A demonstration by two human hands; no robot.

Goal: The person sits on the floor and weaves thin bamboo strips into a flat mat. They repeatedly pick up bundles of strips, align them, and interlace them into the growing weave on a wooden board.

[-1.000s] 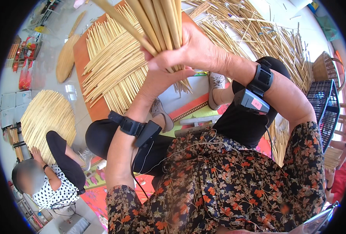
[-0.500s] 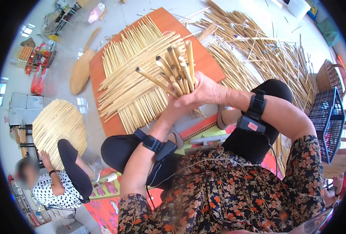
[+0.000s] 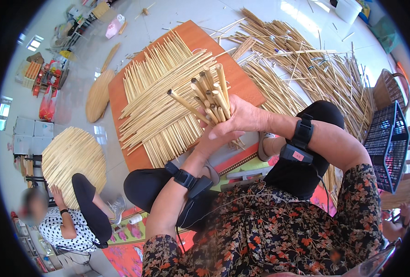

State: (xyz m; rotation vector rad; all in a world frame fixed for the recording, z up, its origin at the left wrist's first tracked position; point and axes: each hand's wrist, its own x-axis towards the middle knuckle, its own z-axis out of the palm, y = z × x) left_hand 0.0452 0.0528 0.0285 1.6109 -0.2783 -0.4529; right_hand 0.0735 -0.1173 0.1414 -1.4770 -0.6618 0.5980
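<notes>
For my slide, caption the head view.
Left hand and right hand grip a stalk bundle near an orange board.

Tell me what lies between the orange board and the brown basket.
Loose stalks, heaped and crossing one another, lie between the orange board and the brown basket; the head view shows this.
</notes>
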